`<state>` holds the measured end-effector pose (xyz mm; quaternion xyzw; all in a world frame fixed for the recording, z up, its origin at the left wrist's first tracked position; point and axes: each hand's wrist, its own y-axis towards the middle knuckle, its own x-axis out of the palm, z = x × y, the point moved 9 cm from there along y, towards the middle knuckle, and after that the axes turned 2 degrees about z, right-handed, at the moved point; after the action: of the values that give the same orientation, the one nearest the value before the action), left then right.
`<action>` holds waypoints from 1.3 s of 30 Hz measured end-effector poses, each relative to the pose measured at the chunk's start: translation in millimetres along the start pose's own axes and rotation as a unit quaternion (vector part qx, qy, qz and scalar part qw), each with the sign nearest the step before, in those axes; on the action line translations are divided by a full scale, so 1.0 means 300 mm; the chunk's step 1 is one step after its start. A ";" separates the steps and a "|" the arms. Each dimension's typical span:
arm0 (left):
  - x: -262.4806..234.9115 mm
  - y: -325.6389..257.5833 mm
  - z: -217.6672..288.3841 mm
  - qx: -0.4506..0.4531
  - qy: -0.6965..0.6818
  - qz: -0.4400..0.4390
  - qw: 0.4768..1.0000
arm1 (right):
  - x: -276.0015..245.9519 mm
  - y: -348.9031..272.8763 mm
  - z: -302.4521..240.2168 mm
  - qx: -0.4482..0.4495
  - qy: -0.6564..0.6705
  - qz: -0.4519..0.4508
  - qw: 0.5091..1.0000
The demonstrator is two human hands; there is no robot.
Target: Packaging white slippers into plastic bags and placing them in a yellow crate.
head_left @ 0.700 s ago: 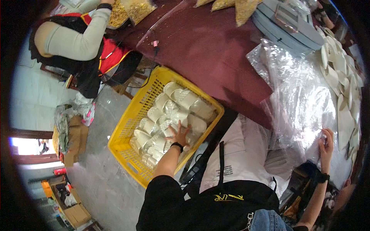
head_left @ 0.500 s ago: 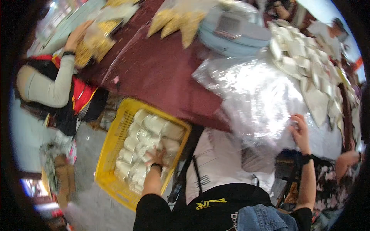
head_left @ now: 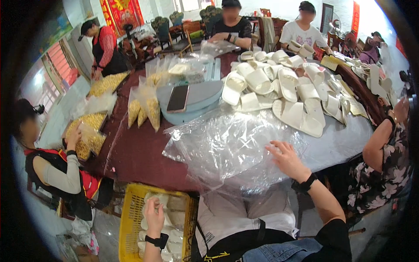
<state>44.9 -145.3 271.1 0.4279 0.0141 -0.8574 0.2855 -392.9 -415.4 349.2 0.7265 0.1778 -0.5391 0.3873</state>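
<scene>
Two hands: both belong to the person wearing the camera, one on each side of the lap.
Tabletop (head_left: 144,153): dark red, filling the middle of the view, with other people seated at its far and side edges.
Slippers (head_left: 288,94): a heap of white ones lies on the far right part of the tabletop.
Plastic bags (head_left: 227,148): a crumpled stack of clear ones lies on the near edge of the tabletop, just this side of the slippers.
Crate (head_left: 131,218): yellow, with latticed walls, standing on the floor at the near left below the tabletop edge; it holds packed white slippers (head_left: 174,218).
Round tray (head_left: 200,98): grey-blue, far of the bags, with a phone (head_left: 178,98) lying on it.
Right hand (head_left: 286,158): rests flat on the right part of the plastic bags, fingers spread and released, gripping nothing.
Left hand (head_left: 153,214): reaches down into the crate, fingers bent over a packed slipper there; whether they actually clasp it cannot be told.
Wristbands: a dark band sits on each wrist.
</scene>
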 end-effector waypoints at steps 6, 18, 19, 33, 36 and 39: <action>-0.064 0.201 0.586 0.287 -0.016 0.135 0.948 | 0.025 0.039 -0.125 -0.086 -0.065 -0.068 0.992; 0.191 0.286 1.027 0.467 0.207 -0.023 0.860 | 0.043 -0.019 0.028 -0.109 0.052 -0.099 0.988; 0.213 0.252 1.010 0.467 0.202 -0.033 0.860 | 0.029 -0.019 0.051 -0.108 0.057 -0.074 0.990; 0.429 0.059 0.941 0.431 0.117 -0.170 0.878 | -0.061 0.049 0.811 0.197 0.227 0.229 0.926; 0.434 0.038 0.958 0.450 0.137 -0.195 0.861 | -0.027 0.046 0.890 0.180 0.305 0.290 0.889; 0.409 0.018 0.919 0.473 0.153 -0.208 0.842 | 0.022 0.095 0.837 0.227 0.111 0.160 0.954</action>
<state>-210.2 -282.4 355.9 0.6238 -0.2607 -0.7229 -0.1425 -533.3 -623.9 324.0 0.8696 -0.0259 -0.4117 0.2713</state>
